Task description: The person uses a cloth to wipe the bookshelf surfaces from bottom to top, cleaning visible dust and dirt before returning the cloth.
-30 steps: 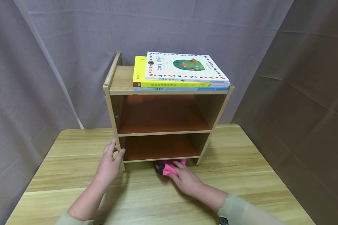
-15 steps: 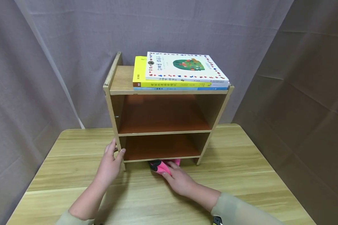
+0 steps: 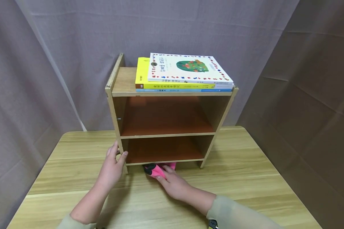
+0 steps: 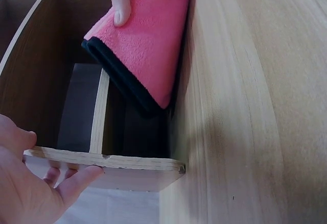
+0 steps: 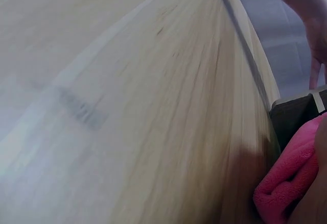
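Note:
A small wooden bookshelf (image 3: 167,135) stands on the table. My left hand (image 3: 111,167) grips the front edge of its left side panel, thumb inside and fingers outside, as the left wrist view confirms. Below the lowest board, my right hand (image 3: 175,185) holds a folded pink cloth (image 3: 157,172) with black edging. In the left wrist view the thumb presses on the fluffy cloth (image 4: 150,50), which lies at the gap between the lowest board and the tabletop. Only a pink fold of cloth (image 5: 283,191) shows at the right wrist view's corner; the cloth's far part is hidden.
Several books (image 3: 186,73) lie stacked on the bookshelf's top board, a white one uppermost. The wooden table (image 3: 246,184) extends to both sides and in front. Grey curtains (image 3: 83,31) hang behind and at the sides.
My right hand has slid left with the pink cloth along the bottom opening, towards the left side panel. The left hand, bookshelf and books have stayed in place.

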Action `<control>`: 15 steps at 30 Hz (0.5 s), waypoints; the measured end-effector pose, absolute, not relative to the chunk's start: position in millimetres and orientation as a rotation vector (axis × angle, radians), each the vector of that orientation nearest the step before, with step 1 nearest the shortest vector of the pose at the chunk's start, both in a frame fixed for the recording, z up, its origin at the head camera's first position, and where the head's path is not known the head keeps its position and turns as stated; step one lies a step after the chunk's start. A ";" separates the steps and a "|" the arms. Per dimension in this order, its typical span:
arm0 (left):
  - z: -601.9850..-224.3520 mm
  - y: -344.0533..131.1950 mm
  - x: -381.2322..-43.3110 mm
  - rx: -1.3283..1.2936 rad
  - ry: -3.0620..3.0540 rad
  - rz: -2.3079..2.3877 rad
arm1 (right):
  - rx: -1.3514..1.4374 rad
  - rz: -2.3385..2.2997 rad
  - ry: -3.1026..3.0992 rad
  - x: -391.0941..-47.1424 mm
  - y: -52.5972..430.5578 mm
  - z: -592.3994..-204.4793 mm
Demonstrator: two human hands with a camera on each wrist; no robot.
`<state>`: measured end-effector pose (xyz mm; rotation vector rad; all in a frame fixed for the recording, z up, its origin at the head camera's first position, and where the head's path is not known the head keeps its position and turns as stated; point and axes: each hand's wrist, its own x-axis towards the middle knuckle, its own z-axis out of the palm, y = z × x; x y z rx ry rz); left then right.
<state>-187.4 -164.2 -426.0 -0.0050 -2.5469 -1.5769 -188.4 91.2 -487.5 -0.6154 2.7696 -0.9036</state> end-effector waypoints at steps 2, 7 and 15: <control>-427.3 -164.3 -187.9 -0.010 -2.549 -1.571 | -0.601 -0.911 2.759 -188.2 87.4 -487.1; -429.9 -164.8 -188.3 -0.020 -2.554 -1.564 | -0.569 -0.935 2.731 -187.2 79.1 -484.6; -431.0 -166.1 -187.7 -0.027 -2.567 -1.548 | -0.544 -0.951 2.699 -188.3 64.7 -482.7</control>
